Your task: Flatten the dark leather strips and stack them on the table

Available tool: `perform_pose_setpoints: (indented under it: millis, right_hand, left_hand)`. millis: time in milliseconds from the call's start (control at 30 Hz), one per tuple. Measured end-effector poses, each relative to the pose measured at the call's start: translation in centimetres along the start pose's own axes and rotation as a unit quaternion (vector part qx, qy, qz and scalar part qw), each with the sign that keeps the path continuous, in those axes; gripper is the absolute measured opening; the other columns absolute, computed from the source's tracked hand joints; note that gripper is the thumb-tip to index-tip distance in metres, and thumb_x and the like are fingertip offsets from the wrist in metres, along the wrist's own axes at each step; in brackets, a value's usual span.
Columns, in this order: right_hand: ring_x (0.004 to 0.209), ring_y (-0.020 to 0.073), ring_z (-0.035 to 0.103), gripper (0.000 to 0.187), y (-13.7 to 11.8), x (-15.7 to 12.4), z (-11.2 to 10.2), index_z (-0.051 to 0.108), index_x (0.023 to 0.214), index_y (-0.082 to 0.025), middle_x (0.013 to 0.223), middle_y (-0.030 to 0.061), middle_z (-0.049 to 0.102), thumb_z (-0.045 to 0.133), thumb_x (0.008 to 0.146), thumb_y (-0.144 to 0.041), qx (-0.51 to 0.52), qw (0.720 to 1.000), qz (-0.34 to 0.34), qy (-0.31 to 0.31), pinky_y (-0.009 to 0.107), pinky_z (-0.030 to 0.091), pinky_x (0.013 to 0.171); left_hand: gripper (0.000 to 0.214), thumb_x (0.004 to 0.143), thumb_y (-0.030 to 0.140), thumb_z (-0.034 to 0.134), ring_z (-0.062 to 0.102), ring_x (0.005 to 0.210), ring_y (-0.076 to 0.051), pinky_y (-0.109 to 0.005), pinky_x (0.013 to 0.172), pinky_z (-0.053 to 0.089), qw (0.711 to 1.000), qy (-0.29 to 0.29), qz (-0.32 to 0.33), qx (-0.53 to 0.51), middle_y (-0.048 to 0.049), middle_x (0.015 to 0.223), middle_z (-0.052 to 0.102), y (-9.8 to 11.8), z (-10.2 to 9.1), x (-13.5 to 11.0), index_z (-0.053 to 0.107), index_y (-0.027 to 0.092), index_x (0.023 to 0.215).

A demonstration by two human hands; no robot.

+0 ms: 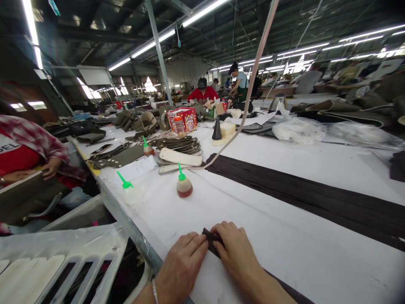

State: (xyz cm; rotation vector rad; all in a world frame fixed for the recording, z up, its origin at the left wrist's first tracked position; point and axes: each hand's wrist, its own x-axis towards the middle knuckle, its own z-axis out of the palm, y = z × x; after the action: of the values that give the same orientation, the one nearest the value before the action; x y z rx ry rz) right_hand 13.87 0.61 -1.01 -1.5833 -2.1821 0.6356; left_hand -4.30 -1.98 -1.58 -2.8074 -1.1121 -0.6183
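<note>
Both of my hands press on a narrow dark brown strip (211, 239) lying on the white worktable (284, 236) near its front edge. My left hand (183, 264) pinches the strip's near end with thumb and fingers. My right hand (234, 253) lies over the strip just beside it, fingers curled onto the material; most of the strip is hidden under that hand and forearm. A small glue bottle (184, 184) with a green nozzle stands upright a little beyond my hands.
A long dark strip bundle (316, 196) runs across the table to the right. A second green-nozzled bottle (128, 188) stands near the left edge. Beige and grey flat pieces (180, 157) are stacked further back. A person in a plaid sleeve (34, 143) sits at left; white slatted trays (47, 270) lie below.
</note>
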Motion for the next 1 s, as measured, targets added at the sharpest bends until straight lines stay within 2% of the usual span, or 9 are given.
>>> perform_pose_setpoints:
  millis: [233,500,633,833,1000]
  right_hand:
    - [0.093,0.0215,0.050,0.028,0.1,0.0,0.2,0.063,0.096,-0.022,0.097,0.0014,0.061,0.049,0.082,-0.002,0.019,1.000,-0.007,0.001,0.035,0.029,0.080]
    - [0.094,0.0213,0.051,0.033,0.2,0.0,0.4,0.063,0.099,-0.022,0.099,0.0033,0.062,0.046,0.081,-0.001,0.035,0.999,-0.009,0.007,0.035,0.032,0.084]
    - [0.090,0.0213,0.051,0.033,0.4,-0.2,0.4,0.064,0.097,-0.021,0.095,0.0037,0.061,0.046,0.080,0.000,0.051,0.998,-0.012,0.022,0.035,0.035,0.084]
    - [0.087,0.0214,0.052,0.031,0.5,-0.4,0.1,0.066,0.092,-0.021,0.091,0.0033,0.061,0.048,0.079,0.002,0.065,0.997,-0.017,0.029,0.034,0.038,0.081]
    - [0.086,0.0205,0.052,0.033,0.6,-0.8,0.4,0.068,0.095,-0.022,0.091,0.0038,0.060,0.049,0.082,0.002,0.077,0.996,-0.034,0.041,0.032,0.040,0.080]
  left_hand:
    - [0.034,0.093,0.009,0.035,0.055,0.111,-0.026,-0.042,0.094,0.052,0.999,-0.027,0.019,0.026,-0.0132,0.122,0.059,-0.7,0.2,-0.3,0.053,0.007,0.122]
    - [0.032,0.093,0.010,0.036,0.059,0.108,-0.024,-0.042,0.092,0.054,0.998,-0.023,0.027,0.044,-0.0137,0.119,0.062,-0.9,-0.3,0.2,0.055,0.008,0.119]
    - [0.030,0.093,0.013,0.039,0.059,0.108,-0.025,-0.042,0.091,0.054,0.998,-0.032,0.023,0.053,-0.0139,0.121,0.061,-1.0,-0.6,0.3,0.055,0.008,0.119]
    - [0.031,0.093,0.013,0.042,0.059,0.109,-0.027,-0.043,0.088,0.055,0.995,-0.038,0.052,0.080,-0.0142,0.123,0.061,-1.2,-0.8,0.3,0.054,0.007,0.121]
    - [0.031,0.094,0.013,0.039,0.060,0.107,-0.026,-0.043,0.087,0.055,0.993,-0.038,0.060,0.093,-0.0143,0.121,0.062,-1.2,-0.8,0.4,0.056,0.007,0.119]
